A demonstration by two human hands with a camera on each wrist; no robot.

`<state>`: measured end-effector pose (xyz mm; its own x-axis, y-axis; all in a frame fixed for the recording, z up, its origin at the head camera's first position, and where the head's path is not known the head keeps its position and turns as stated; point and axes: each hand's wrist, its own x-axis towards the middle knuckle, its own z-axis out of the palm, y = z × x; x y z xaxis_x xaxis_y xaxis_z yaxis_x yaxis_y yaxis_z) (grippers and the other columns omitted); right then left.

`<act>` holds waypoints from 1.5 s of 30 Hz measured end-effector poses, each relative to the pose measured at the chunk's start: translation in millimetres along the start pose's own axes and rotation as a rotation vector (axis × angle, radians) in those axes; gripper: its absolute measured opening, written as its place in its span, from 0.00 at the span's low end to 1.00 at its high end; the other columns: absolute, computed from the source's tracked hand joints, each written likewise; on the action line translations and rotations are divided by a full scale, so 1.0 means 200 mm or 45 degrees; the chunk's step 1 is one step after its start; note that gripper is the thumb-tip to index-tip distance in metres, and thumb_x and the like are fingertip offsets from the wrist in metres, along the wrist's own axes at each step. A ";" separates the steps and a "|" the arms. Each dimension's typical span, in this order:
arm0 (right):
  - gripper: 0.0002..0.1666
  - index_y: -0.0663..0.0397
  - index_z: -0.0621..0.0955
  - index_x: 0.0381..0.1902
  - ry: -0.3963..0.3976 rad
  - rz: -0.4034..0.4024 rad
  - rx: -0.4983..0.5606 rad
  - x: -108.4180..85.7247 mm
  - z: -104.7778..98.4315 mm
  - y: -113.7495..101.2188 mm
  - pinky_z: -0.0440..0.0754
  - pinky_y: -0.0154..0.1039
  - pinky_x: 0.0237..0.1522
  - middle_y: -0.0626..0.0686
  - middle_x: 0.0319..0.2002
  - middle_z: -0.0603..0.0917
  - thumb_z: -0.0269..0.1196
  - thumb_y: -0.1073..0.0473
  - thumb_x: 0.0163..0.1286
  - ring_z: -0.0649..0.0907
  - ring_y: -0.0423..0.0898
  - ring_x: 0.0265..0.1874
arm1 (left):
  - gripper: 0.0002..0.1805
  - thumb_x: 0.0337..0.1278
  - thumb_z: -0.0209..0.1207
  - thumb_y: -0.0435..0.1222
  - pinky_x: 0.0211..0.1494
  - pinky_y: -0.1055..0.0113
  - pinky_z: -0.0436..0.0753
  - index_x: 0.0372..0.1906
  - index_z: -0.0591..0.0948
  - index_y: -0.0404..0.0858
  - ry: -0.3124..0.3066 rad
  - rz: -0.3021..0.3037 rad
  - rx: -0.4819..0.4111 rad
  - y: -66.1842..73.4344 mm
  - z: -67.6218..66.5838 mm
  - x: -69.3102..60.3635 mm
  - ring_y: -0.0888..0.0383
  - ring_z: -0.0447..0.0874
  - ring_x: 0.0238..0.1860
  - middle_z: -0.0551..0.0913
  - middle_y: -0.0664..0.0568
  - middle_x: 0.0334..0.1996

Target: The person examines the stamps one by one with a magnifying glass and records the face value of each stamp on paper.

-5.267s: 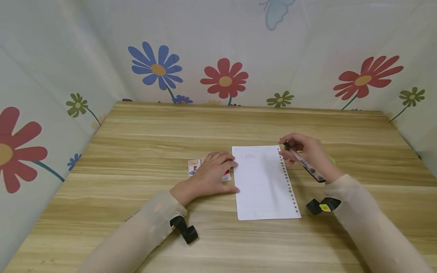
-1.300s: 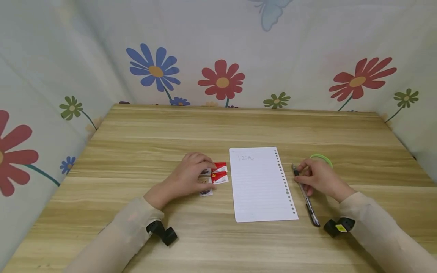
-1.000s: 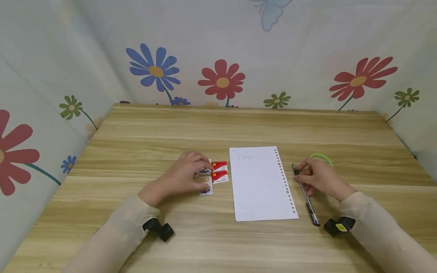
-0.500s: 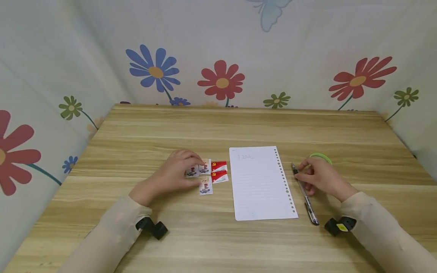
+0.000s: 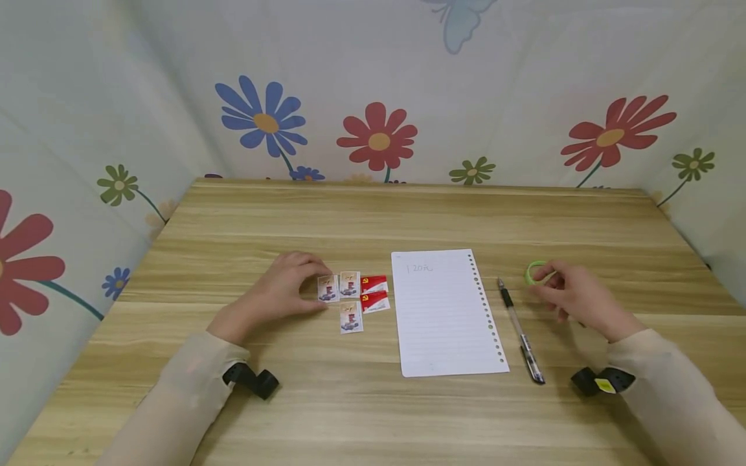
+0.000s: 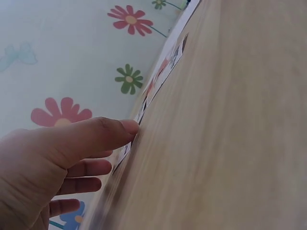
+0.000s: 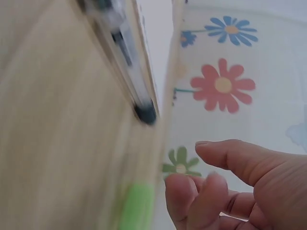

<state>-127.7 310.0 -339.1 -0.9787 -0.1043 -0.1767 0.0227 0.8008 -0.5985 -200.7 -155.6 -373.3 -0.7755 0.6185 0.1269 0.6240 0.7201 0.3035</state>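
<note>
Paper slips, ring seemingly plastic

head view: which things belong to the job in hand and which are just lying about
Likely the job:
small cards, at the left hand
green ring, near the right hand

Lying untouched, perhaps needed too:
pen
lined paper with handwriting

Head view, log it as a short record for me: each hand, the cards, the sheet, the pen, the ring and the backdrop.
Left hand: at the leftmost card
Right hand: at the green ring, contact unclear; not holding the pen
Cards: five, stamp-like; three white-bordered, two red and white
Sheet: lined, holes along right edge, handwriting near top
Pen: lying right of the sheet, apart from it
Ring: green, partly hidden by right hand
Backdrop: pale, printed with flowers
</note>
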 end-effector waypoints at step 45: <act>0.07 0.66 0.77 0.30 0.061 0.022 -0.405 -0.07 -0.08 0.22 0.72 0.34 0.23 0.56 0.25 0.81 0.63 0.66 0.60 0.75 0.44 0.24 | 0.25 0.42 0.72 0.49 0.71 0.47 0.62 0.48 0.83 0.42 0.008 -0.009 -0.052 -0.04 0.01 -0.01 0.47 0.71 0.61 0.80 0.49 0.53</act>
<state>-116.0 355.1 -350.8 -0.9874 -0.0675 -0.1430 -0.0184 0.9472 -0.3200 -203.8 -161.2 -377.9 -0.7808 0.6110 0.1307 0.6138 0.7110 0.3430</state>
